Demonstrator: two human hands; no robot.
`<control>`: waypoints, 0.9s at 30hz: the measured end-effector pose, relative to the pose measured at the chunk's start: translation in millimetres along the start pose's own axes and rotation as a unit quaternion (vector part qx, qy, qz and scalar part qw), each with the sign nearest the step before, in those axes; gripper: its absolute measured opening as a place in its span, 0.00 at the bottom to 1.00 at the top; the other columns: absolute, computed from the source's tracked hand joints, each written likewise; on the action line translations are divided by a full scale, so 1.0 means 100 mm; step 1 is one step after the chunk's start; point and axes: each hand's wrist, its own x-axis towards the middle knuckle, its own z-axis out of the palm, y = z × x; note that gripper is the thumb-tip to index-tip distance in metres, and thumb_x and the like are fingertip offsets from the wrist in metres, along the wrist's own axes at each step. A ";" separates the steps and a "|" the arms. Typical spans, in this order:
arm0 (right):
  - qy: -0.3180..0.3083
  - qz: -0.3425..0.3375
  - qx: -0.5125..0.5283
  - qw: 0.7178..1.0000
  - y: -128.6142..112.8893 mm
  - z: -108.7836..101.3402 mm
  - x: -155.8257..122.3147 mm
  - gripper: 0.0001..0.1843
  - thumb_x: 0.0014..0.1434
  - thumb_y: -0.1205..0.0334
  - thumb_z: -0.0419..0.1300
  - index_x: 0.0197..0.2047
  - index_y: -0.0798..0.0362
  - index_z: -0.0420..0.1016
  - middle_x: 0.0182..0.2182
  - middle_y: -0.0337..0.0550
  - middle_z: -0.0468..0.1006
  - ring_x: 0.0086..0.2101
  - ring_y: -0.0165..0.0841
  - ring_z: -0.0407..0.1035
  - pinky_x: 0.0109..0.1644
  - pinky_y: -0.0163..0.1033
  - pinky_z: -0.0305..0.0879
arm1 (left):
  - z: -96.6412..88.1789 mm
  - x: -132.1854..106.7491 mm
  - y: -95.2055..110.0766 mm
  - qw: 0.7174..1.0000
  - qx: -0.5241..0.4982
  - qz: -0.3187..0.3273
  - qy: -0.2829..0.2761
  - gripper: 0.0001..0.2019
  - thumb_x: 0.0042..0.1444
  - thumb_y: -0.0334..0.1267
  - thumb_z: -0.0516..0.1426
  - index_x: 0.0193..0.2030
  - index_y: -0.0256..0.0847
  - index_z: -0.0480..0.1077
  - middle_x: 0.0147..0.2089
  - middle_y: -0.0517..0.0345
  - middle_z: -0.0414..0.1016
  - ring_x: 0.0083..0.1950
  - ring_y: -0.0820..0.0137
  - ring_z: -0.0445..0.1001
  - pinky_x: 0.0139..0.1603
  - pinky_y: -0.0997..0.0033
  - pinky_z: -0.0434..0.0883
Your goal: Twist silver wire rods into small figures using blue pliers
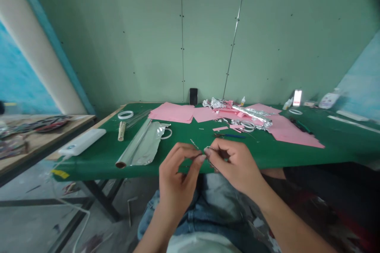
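Above the front edge of the green table (178,172), my left hand (179,172) and my right hand (233,160) meet, fingertips almost touching. Both are closed in a pinch. From the left fingertips a thin silvery strip (194,143), perhaps twisted foil, points up and away. A small bit of something silvery shows at the right fingertips, too small to name. Just beyond the hands lie a blue pen-like tool (233,135) and narrow pink paper strips (220,129). To the left rests a roll of aluminium foil (139,144), partly unrolled.
Pink paper sheets (175,112) and crumpled foil (257,118) spread along the back. Rolls of white tape (125,114), a black phone (193,96) by the wall, a white power bank-like box (83,142) and dark-handled pliers (301,125) lie around. Another person's dark-clothed leg (320,182) is at right.
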 end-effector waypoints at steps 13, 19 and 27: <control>0.010 -0.011 0.134 0.991 -0.01 0.04 -0.06 0.19 0.65 0.55 0.56 0.24 0.51 0.63 0.19 0.33 0.65 0.22 0.27 0.61 0.27 0.33 0.58 | 0.07 -0.07 -0.02 0.898 -0.344 -0.270 0.054 0.07 0.54 0.41 0.65 0.30 0.41 0.75 0.30 0.61 0.74 0.29 0.72 0.73 0.32 0.73 0.71; 0.019 -0.027 -0.039 0.999 0.07 0.00 -0.01 0.17 0.63 0.60 0.55 0.23 0.50 0.59 0.18 0.31 0.59 0.21 0.26 0.54 0.26 0.33 0.51 | -0.02 -0.05 -0.16 0.940 -0.197 -0.252 0.115 0.08 0.53 0.40 0.65 0.38 0.42 0.75 0.39 0.57 0.75 0.41 0.67 0.75 0.43 0.70 0.70; -0.035 -0.099 -0.204 0.973 -0.03 -0.16 0.05 0.15 0.60 0.66 0.55 0.23 0.50 0.57 0.20 0.33 0.59 0.23 0.27 0.54 0.28 0.35 0.49 | -0.24 0.14 0.15 0.969 0.211 0.003 -0.130 0.03 0.57 0.38 0.62 0.34 0.46 0.78 0.33 0.58 0.79 0.38 0.60 0.75 0.53 0.57 0.64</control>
